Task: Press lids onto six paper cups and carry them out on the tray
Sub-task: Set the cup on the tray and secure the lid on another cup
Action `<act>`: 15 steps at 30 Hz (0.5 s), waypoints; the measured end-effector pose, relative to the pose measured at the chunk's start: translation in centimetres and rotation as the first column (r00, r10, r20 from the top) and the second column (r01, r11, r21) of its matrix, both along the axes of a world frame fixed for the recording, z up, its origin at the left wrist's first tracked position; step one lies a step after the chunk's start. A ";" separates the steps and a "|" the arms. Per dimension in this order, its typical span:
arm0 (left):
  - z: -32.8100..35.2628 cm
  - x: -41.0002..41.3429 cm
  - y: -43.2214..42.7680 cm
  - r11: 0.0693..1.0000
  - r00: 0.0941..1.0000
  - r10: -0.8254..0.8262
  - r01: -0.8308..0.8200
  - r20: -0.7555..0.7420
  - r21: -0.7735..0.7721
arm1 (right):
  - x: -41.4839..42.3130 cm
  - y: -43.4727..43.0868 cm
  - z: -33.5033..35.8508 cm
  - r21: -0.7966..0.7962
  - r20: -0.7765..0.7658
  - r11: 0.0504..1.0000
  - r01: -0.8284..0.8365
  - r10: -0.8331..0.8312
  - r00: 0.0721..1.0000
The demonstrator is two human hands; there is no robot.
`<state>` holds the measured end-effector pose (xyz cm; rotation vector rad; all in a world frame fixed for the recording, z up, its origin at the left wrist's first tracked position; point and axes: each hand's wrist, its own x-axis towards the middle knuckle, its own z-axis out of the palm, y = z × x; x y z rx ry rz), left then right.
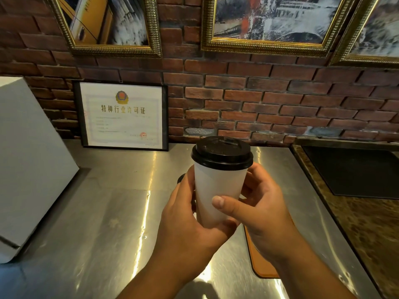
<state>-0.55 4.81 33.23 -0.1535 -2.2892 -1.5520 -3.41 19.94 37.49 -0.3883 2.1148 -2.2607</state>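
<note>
White paper cup [218, 190] with black lid [222, 153], upright between both hands, left hand [183, 216] and right hand [259, 210] grasping it

Upright white cup [219, 190], black lid [222, 152] on

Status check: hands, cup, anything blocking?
Left hand and right hand both gripping white paper cup. Black lid on. Tray partly hidden underneath.

I see a matt white paper cup [218, 190] under a smooth, faintly glossy black plastic lid [222, 153]. Counter [97, 212]: brushed metal, scuffed, bright glare streaks. Wall [269, 100]: rough red brick. Picture frames [267, 47]: ribbed gilt finish. Tray [257, 264] edge looks orange-brown, leather-like, matt.
</note>
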 end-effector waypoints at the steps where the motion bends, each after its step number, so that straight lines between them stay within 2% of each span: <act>1: 0.0 0.1 0.0 1.000 1.000 -0.003 0.003 -0.003 -0.002 | 0.0 0.0 0.0 -0.009 -0.004 1.000 0.009 -0.009 1.000; 10: 0.4 0.5 -0.2 1.000 1.000 0.015 -0.016 -0.023 -0.004 | 0.3 0.1 0.1 -0.006 -0.029 1.000 -0.026 0.026 0.999; 15: 0.4 0.7 -0.2 0.999 0.999 0.035 -0.036 -0.016 -0.034 | 0.3 0.2 -0.4 0.004 -0.053 1.000 0.010 -0.009 0.999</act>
